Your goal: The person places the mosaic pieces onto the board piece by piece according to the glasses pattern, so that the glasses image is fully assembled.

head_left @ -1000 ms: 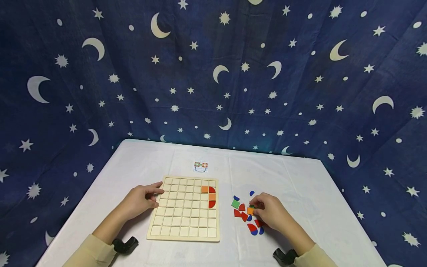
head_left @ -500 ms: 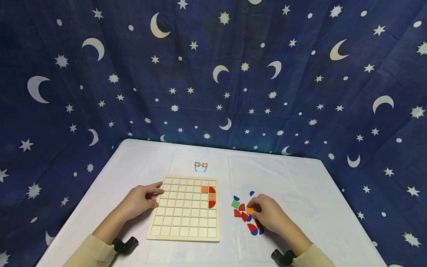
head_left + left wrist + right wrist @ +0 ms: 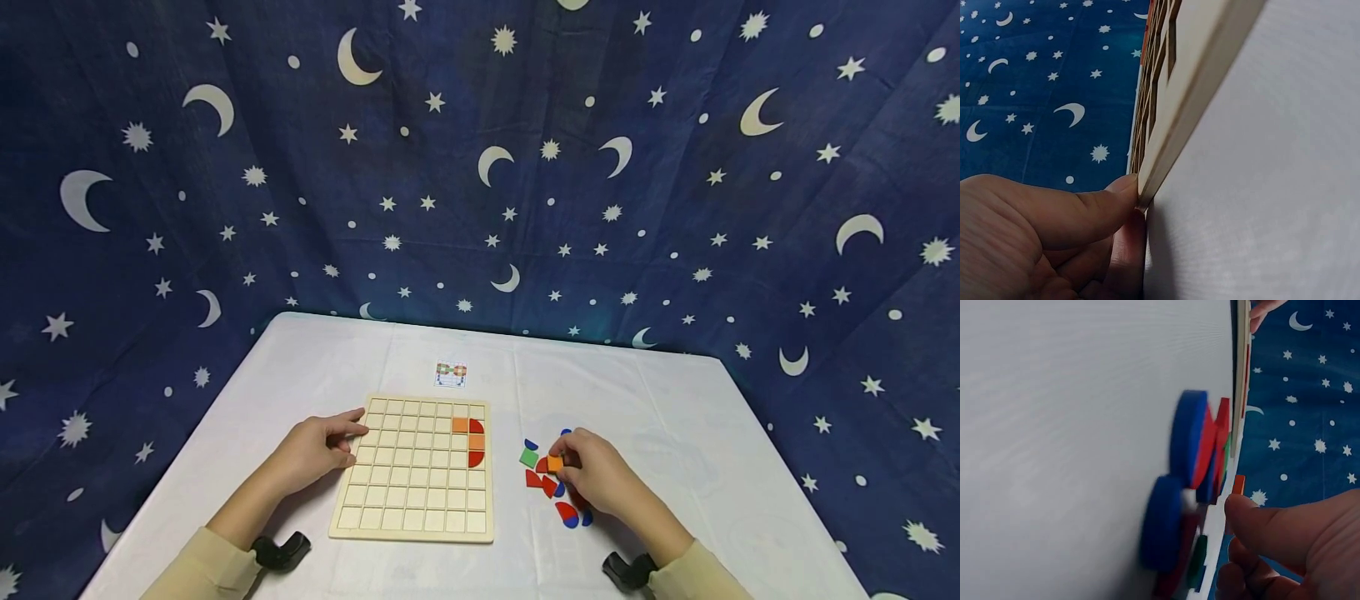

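My right hand (image 3: pixel 600 468) pinches an orange square tile (image 3: pixel 555 464) between thumb and fingers, over the left part of a loose pile of pieces. In the right wrist view, only an end of this orange tile (image 3: pixel 1239 484) shows beyond the thumb. My left hand (image 3: pixel 318 446) rests its fingertips at the left edge of a wooden grid board (image 3: pixel 411 536), index finger and thumb spread along it. The left wrist view has the thumb (image 3: pixel 1085 215) right at the board's edge. Two orange squares (image 3: pixel 460 425) and two red quarter-circles (image 3: pixel 476 458) sit in cells near the board's right side.
Around the right hand lie a green square (image 3: pixel 528 458), several red pieces (image 3: pixel 533 479) and blue half-rounds (image 3: pixel 531 444), some overlapping. A small printed pattern card (image 3: pixel 451 374) lies behind the board. The white tabletop (image 3: pixel 637 400) ends at a dark blue star-and-moon curtain (image 3: pixel 480 167).
My right hand has taken hold of the orange square and moved it slightly left and away from me, over a red piece. The left hand and the board have stayed put.
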{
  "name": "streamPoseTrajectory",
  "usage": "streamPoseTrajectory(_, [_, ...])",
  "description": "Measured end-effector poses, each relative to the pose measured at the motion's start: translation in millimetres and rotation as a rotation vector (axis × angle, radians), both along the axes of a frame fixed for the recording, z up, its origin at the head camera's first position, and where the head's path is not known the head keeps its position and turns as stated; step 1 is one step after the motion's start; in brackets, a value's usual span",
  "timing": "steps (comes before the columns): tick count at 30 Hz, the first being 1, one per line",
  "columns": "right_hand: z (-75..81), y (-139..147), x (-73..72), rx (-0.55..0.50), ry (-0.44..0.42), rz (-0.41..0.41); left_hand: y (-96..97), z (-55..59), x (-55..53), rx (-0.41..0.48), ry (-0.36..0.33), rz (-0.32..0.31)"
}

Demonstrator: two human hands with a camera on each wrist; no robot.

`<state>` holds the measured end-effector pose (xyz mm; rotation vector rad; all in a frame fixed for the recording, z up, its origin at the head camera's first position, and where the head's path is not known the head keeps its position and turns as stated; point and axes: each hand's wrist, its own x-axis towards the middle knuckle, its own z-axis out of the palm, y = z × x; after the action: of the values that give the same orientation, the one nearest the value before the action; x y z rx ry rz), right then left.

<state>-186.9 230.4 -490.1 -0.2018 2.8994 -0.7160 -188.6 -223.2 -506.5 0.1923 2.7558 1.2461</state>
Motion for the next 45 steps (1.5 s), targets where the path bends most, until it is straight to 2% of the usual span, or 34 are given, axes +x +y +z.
streamPoseTrajectory(11, [7.6, -27.1, -5.9, -0.082, 0.042, 0.061, 0.4, 0.2, 0.2, 0.0, -0.005, 0.002])
streamPoseTrajectory(19, [11.9, -54.6, -16.0, -0.094, 0.077, 0.156, -1.3, 0.0, 0.4, 0.003, 0.003, -0.001])
streamPoseTrajectory(23, [12.9, -68.2, -19.8, -0.112, 0.061, 0.184, -0.7, 0.0, 0.7, 0.006, -0.005, 0.003])
streamPoseTrajectory(32, [10.2, -94.8, -23.1, -0.127, 0.043, 0.253, -0.5, 0.5, 0.5, 0.001, -0.001, -0.001])
streamPoseTrajectory(38, [4.8, -111.0, -21.1, -0.138, 0.06, 0.303, -0.9, 0.0, 0.1, 0.003, 0.002, -0.007])
streamPoseTrajectory(45, [-0.5, -123.0, -18.6, -0.123, 0.04, 0.306, -0.2, 0.7, -0.2, 0.0, 0.002, -0.006])
